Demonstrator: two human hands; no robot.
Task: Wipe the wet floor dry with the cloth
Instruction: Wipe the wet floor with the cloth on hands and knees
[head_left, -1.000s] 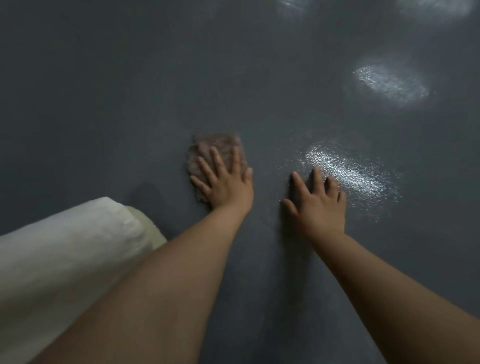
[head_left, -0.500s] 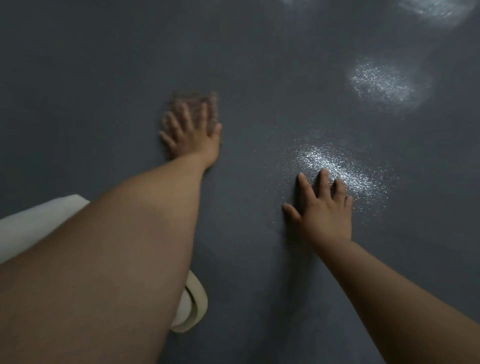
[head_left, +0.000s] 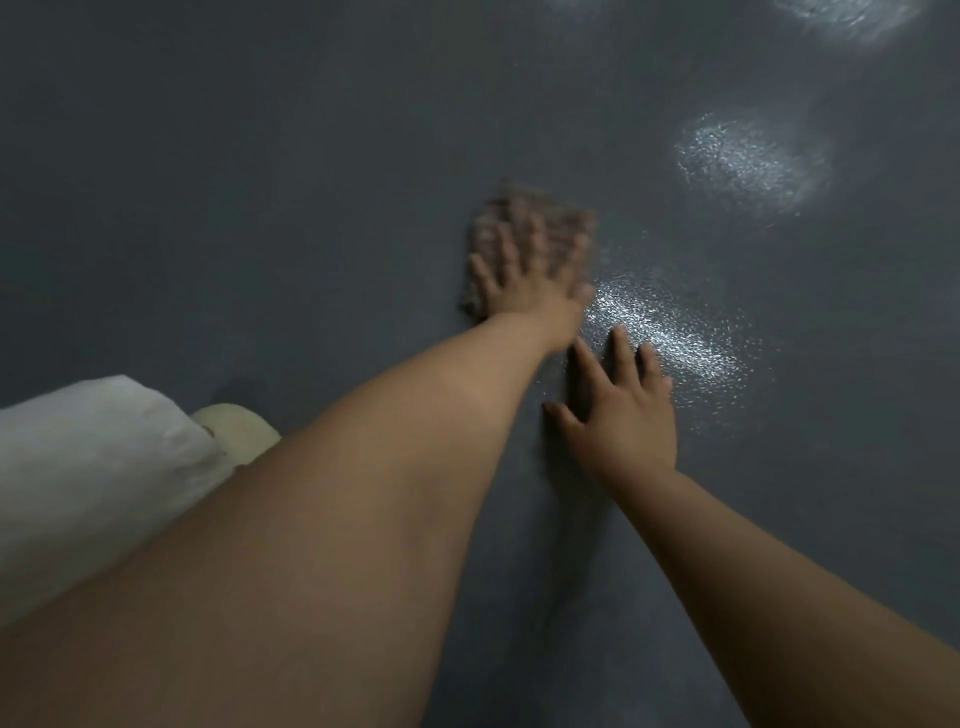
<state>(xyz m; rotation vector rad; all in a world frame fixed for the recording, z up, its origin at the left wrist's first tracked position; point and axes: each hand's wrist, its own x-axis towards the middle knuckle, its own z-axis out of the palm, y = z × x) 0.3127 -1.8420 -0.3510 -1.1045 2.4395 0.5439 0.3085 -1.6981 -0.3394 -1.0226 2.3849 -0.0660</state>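
A brownish cloth (head_left: 558, 215) lies flat on the dark grey floor (head_left: 260, 182), blurred by motion. My left hand (head_left: 524, 278) presses down on it with spread, straight fingers. Just right of the cloth a shiny wet patch (head_left: 670, 332) glistens on the floor. My right hand (head_left: 621, 410) rests flat on the floor with fingers spread, its fingertips at the near edge of that wet patch, just below my left wrist.
Two more glistening patches lie farther off, one (head_left: 743, 161) at upper right and one (head_left: 852, 18) at the top edge. My white-clad knee (head_left: 88, 467) and a pale slipper (head_left: 239, 428) sit at lower left.
My left hand has slid the cloth rightwards from the far left to the edge of the wet patch. My right hand has stayed planted on the floor.
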